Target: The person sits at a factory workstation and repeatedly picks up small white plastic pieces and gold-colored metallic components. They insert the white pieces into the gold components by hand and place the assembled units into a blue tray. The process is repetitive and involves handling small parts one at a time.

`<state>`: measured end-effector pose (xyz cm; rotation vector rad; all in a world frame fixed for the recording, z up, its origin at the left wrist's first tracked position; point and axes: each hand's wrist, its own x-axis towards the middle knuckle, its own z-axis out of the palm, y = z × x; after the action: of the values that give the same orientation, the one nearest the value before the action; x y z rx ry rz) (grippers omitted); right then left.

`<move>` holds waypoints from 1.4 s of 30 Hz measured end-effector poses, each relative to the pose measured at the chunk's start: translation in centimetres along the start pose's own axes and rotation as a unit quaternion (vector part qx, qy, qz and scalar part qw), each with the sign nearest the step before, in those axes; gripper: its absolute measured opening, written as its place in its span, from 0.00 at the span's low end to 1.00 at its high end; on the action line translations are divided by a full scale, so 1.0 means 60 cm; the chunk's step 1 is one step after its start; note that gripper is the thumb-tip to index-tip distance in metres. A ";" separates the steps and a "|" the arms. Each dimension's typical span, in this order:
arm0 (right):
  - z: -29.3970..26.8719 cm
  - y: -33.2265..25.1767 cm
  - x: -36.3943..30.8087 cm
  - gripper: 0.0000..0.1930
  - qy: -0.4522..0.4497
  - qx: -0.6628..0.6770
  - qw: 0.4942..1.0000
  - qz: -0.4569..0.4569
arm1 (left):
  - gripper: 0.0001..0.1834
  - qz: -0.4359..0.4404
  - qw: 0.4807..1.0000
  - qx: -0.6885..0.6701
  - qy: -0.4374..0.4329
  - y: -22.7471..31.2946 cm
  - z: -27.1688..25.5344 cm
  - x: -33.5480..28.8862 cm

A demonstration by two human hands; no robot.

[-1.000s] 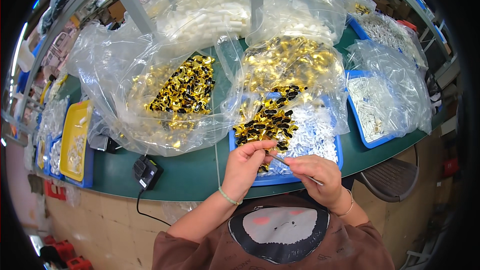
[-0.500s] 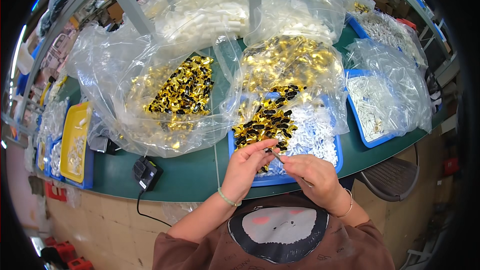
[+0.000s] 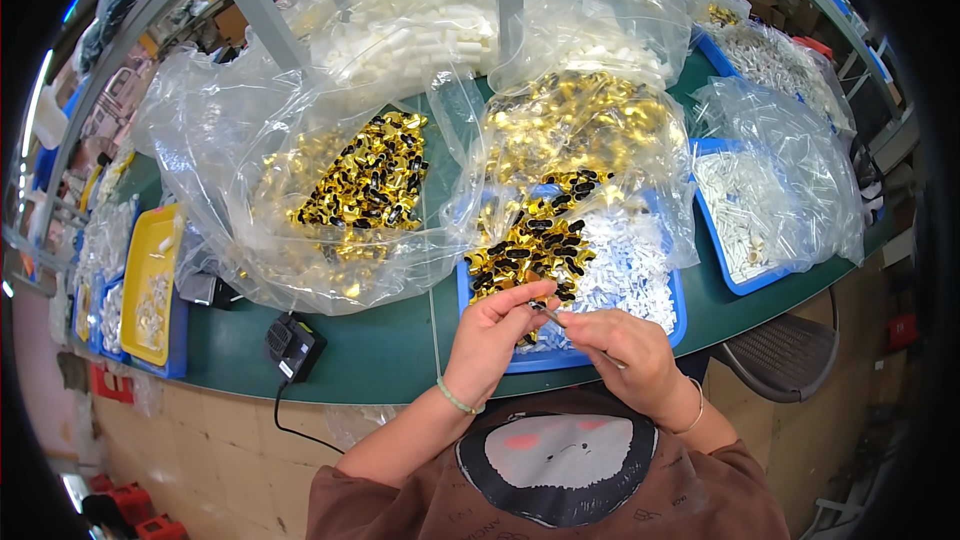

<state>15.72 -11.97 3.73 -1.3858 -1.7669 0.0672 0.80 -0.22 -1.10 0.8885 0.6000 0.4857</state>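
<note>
My right hand (image 3: pixel 630 348) is closed around slim metal tweezers (image 3: pixel 609 358), whose tip points up and left toward my other hand. My left hand (image 3: pixel 498 330) pinches a small dark, shiny part (image 3: pixel 538 307) between thumb and fingers; it is too small to make out fully. The tweezers' tip meets that part. Both hands are over the near edge of a blue tray (image 3: pixel 679 325). Inside it, gold-and-black pieces (image 3: pixel 530 250) lie heaped on the left and small white pieces (image 3: pixel 628 270) on the right.
Clear plastic bags of gold-and-black pieces (image 3: pixel 365 175) and white tubes (image 3: pixel 425 40) cover the table's back. On the right stands a blue tray of white sticks (image 3: pixel 735 210), partly under plastic. A yellow tray (image 3: pixel 150 285) and a black corded device (image 3: pixel 293 345) are at left. Grey frame posts (image 3: pixel 508 10) rise behind.
The tweezers' tip and the small part have shifted slightly left at my left fingertips. My right hand has turned a little; otherwise the scene is the same.
</note>
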 end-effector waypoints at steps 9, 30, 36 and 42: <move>-0.001 -0.003 -0.004 0.14 0.003 0.007 1.000 -0.025 | 0.18 -0.005 1.000 -0.003 0.005 0.005 0.002 -0.002; -0.007 -0.008 -0.002 0.13 -0.003 -0.013 1.000 -0.002 | 0.16 -0.002 1.000 0.007 0.012 0.006 0.005 -0.001; -0.012 -0.007 -0.006 0.14 -0.003 0.001 1.000 0.003 | 0.15 0.013 0.999 0.001 0.038 0.007 0.008 -0.002; -0.003 -0.006 -0.008 0.13 -0.010 -0.020 1.000 -0.013 | 0.14 0.043 0.994 0.100 0.012 -0.007 -0.006 0.004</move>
<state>15.54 -12.61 3.75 -1.3939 -1.8120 0.0317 0.80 -0.11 -1.66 1.1032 0.6419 0.5209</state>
